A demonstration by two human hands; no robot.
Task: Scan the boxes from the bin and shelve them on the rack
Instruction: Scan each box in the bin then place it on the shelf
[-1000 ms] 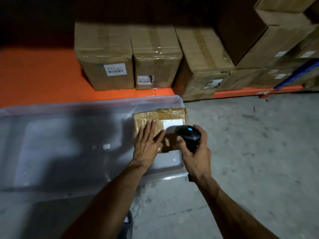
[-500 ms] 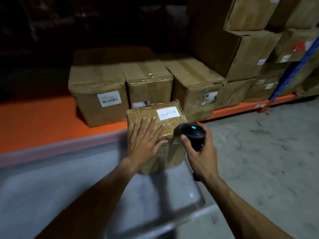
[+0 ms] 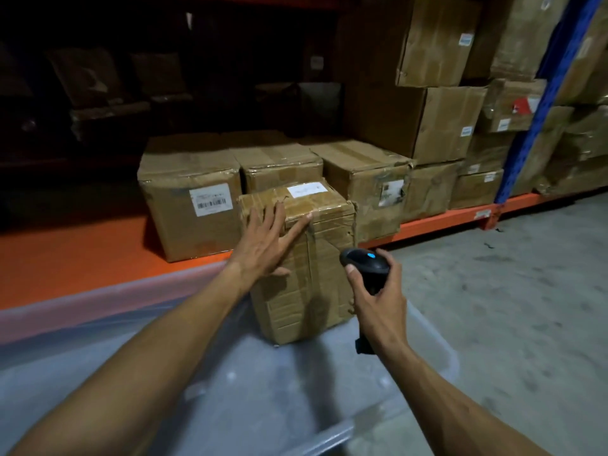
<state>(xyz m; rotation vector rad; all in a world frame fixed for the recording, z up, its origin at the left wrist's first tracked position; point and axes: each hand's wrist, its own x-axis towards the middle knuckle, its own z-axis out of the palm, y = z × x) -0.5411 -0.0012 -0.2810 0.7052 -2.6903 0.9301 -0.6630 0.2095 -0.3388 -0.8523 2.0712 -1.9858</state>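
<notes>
Head | left hand (image 3: 263, 243) fingers spread flat on box (image 3: 307, 274) | right hand (image 3: 378, 297) clamped on scanner (image 3: 365, 263)

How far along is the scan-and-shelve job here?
Done: three boxes sit on the orange rack. In hand: the left hand presses flat on a labelled box over the clear bin, and the right hand grips the scanner. Left: shelving this box.

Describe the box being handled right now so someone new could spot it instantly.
Find the orange rack shelf and the clear plastic bin before it. The taped box stands over the bin's far end. Unlike the shelved boxes, the left hand lies on it.
</notes>
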